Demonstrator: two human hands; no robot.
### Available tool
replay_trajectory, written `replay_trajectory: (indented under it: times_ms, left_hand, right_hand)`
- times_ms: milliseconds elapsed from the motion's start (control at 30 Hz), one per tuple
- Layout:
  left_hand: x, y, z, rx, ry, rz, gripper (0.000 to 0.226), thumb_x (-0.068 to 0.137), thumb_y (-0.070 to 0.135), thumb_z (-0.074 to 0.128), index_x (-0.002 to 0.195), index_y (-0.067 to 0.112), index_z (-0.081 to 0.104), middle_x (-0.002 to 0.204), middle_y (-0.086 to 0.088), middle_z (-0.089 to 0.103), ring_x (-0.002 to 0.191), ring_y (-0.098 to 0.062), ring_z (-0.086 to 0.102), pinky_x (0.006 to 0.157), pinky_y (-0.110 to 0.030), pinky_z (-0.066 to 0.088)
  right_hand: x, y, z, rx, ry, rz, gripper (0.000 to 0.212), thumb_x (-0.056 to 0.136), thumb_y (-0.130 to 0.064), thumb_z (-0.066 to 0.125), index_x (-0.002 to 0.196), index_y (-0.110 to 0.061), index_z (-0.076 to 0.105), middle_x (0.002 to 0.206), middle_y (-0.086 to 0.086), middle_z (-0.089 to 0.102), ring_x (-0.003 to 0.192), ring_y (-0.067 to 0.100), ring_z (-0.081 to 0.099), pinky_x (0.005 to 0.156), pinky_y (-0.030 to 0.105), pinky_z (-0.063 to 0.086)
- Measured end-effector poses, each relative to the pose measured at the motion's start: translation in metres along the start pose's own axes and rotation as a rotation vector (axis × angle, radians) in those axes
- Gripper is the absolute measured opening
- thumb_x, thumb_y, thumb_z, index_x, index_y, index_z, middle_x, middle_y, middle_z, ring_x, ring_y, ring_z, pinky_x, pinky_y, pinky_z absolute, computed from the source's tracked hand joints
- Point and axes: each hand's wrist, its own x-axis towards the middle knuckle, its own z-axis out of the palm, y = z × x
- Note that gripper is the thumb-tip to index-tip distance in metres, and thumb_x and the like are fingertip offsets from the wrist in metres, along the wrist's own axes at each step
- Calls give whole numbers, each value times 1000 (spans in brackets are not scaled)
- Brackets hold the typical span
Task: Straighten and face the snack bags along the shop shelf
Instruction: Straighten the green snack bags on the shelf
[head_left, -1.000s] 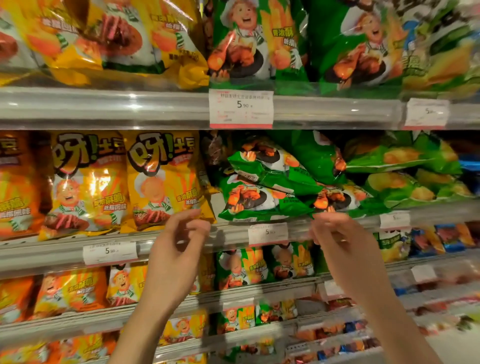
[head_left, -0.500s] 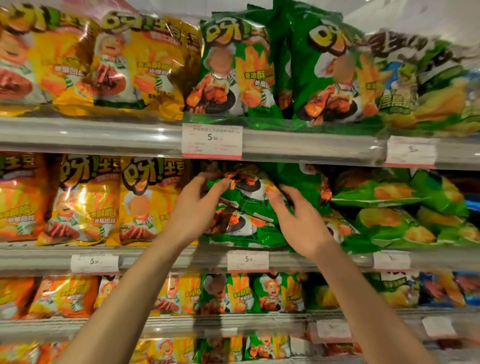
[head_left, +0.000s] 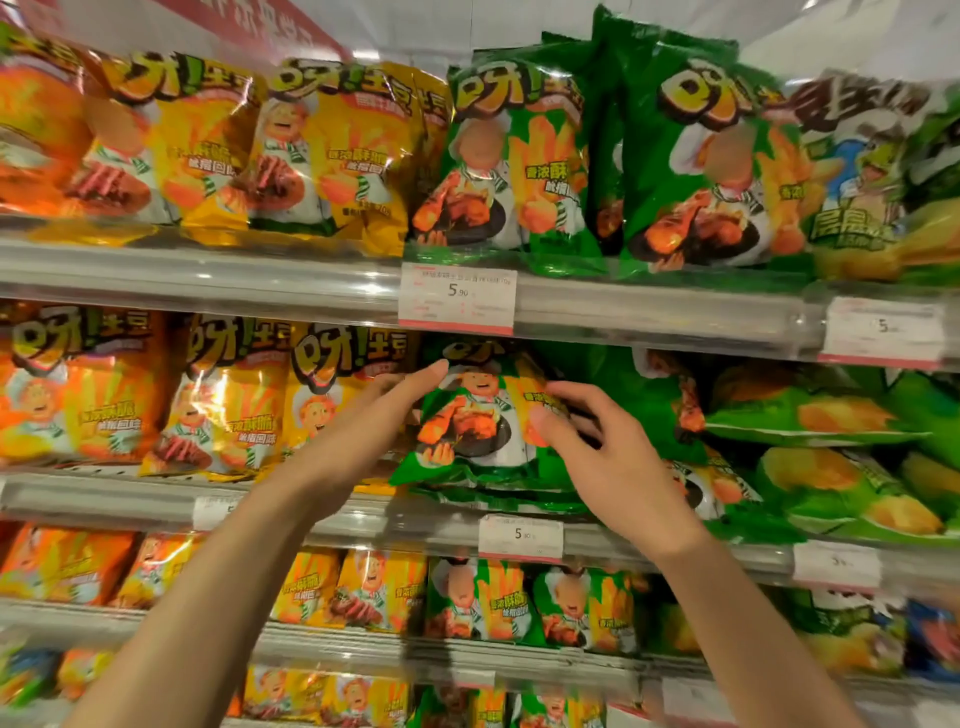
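A green snack bag (head_left: 475, 415) with a chef and chicken picture stands upright and faces out on the middle shelf (head_left: 363, 514). My left hand (head_left: 374, 415) grips its left edge, fingers along the side. My right hand (head_left: 597, 441) holds its right edge, thumb on the front. More green bags (head_left: 488, 493) lie flat under it. To its right, another green chicken bag (head_left: 649, 405) leans back and green corn bags (head_left: 810, 415) lie on their sides.
Yellow bags (head_left: 234, 395) and orange bags (head_left: 67, 395) stand upright left of my hands. The top shelf (head_left: 208, 275) carries upright yellow and green bags. White price tags (head_left: 457, 299) hang on the shelf rails. Lower shelves hold smaller bags.
My hands rose from the shelf rail to the pile of green bags, took one by both edges and stood it upright, face out. The camera view tilted upward.
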Motion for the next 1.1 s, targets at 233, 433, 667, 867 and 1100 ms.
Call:
replay_trajectory:
  times_ms: [233, 433, 667, 867, 1100]
  left_hand:
    - [4, -7, 10, 18, -40, 63, 60, 80, 52, 73, 127, 37, 39, 71, 40, 65, 68, 19, 63, 51, -1, 44]
    - [1, -8, 12, 8, -9, 86, 51, 86, 47, 70, 123, 39, 36, 63, 43, 60, 60, 26, 57, 46, 1, 40]
    - [0, -8, 13, -30, 7, 92, 63, 69, 58, 72, 120, 41, 39, 68, 37, 62, 63, 21, 61, 45, -1, 42]
    - [5, -10, 13, -9, -5, 93, 56, 64, 65, 68, 109, 45, 41, 65, 43, 61, 63, 23, 60, 46, 0, 41]
    - [10, -13, 15, 3, 14, 114, 51, 75, 58, 68, 113, 42, 39, 61, 43, 60, 60, 27, 56, 45, 1, 39]
  right_hand:
    - [-15, -5, -12, -122, -1, -138, 45, 92, -69, 41, 129, -48, 54, 136, -25, 50, 119, -15, 47, 98, 10, 41]
    - [18, 18, -56, -926, 275, -126, 63, 95, -43, 59, 144, -8, 44, 141, 22, 45, 137, 38, 34, 118, 46, 27]
    - [23, 28, -54, -963, 293, -58, 78, 89, -56, 62, 148, -11, 37, 138, 20, 52, 125, 40, 47, 105, 47, 43]
    - [12, 32, -57, -679, 259, -116, 74, 87, -66, 45, 141, -17, 53, 141, 11, 45, 131, 30, 34, 115, 47, 30]
    - [20, 44, -54, -761, 141, -131, 96, 83, -71, 59, 155, -30, 13, 164, 10, 18, 150, 28, 19, 122, 49, 20]
